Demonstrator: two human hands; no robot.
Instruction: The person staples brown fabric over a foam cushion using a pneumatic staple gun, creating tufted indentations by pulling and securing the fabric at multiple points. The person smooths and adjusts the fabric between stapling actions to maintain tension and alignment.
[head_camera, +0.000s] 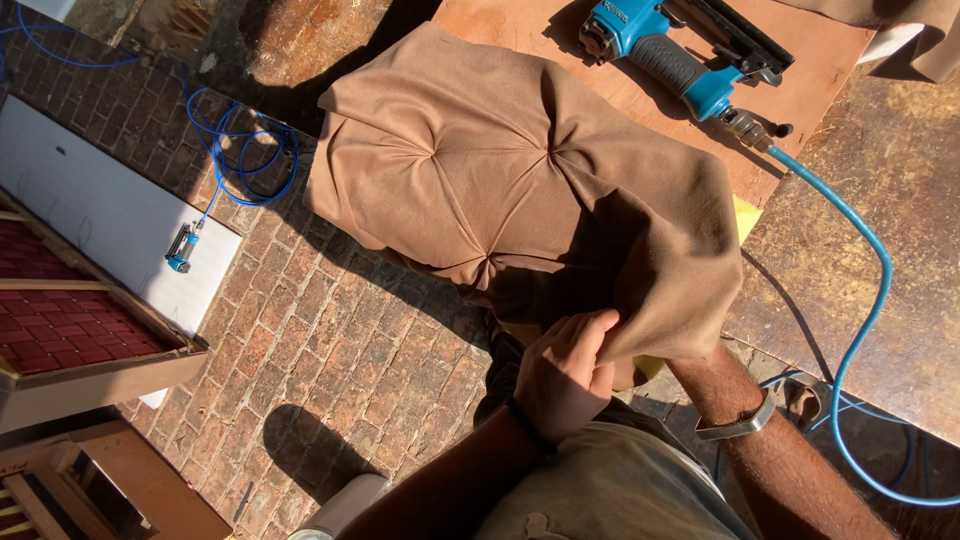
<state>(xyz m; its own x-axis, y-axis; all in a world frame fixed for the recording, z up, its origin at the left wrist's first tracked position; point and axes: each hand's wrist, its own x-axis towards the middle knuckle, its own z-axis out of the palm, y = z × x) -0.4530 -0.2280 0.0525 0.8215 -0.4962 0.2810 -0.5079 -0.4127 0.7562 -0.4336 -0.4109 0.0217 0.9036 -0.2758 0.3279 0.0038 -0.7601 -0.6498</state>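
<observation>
Lying beyond tufted fabric (500, 170), staple gun (680, 50) and hose (860, 270).

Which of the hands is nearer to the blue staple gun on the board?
The right. The right hand is hidden under the tan fabric, below the blue staple gun; the left hand grips the fabric's edge further left.

Left hand (562, 372) grips the edge of tufted tan upholstery fabric (500, 180); right hand hidden beneath it; blue pneumatic stapler (670, 55) nearby.
</observation>
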